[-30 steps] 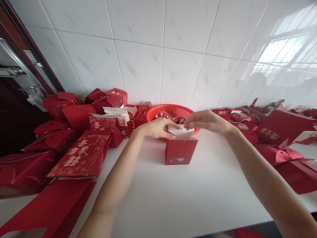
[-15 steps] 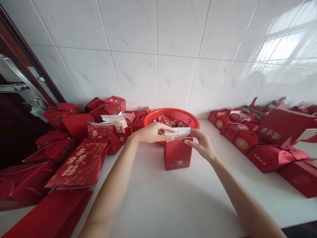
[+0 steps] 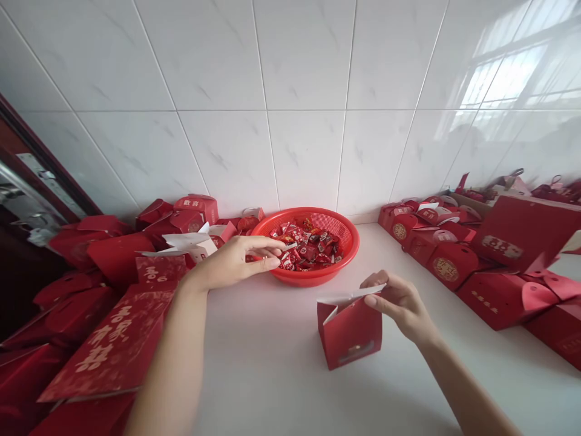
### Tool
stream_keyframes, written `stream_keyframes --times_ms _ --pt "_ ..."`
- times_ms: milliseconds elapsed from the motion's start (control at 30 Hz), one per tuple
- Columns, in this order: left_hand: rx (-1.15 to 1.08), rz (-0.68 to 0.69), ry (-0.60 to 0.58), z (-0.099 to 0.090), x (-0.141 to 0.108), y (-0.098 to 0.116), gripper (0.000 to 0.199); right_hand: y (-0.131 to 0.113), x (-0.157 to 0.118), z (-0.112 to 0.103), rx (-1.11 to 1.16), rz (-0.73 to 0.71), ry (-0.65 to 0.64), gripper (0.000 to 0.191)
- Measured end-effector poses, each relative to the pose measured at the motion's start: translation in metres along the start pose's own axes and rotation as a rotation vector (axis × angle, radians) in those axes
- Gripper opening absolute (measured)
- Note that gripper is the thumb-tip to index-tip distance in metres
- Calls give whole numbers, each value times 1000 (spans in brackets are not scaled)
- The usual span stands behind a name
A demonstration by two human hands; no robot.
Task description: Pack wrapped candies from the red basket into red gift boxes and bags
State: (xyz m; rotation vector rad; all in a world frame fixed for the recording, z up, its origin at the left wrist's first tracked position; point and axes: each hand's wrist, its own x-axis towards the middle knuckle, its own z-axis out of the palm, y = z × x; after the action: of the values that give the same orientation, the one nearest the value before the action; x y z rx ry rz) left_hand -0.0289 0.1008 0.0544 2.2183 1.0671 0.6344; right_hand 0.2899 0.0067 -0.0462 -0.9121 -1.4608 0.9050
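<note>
Right hand (image 3: 402, 306) pinches the top edge of the red box (image 3: 354, 330), thumb and fingers closed; box tilted, front-right of the basket (image 3: 304, 277), which sits by the worktop's (image 3: 254, 357) back edge. Left hand (image 3: 233, 260) partly open at basket's left rim, hold unclear. Step looks like box handling; next move likely calls for steadying the box upright.

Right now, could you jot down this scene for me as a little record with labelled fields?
left hand: reaching over the basket's near-left edge; whether it holds anything is unclear
right hand: pinching the red box by its top edge
basket: round, red, with small wrapped pieces inside
left side: clustered red boxes
right side: more red boxes
surface: white
backdrop: tiled wall
</note>
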Motion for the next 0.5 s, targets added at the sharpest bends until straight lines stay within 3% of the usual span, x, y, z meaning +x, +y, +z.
stream_keyframes --times_ms 100,300,367,500 --pt "33 -26 -102 7 5 0 50 -1 -3 2 54 17 -76 23" --pt "-16 21 -510 24 4 20 76 -8 -4 5 -12 33 -284 30" --pt "15 45 -543 31 1 30 75 -10 -4 6 -36 21 -303 31" --pt "87 56 -523 41 -3 44 51 -10 -4 7 -76 15 -301 33"
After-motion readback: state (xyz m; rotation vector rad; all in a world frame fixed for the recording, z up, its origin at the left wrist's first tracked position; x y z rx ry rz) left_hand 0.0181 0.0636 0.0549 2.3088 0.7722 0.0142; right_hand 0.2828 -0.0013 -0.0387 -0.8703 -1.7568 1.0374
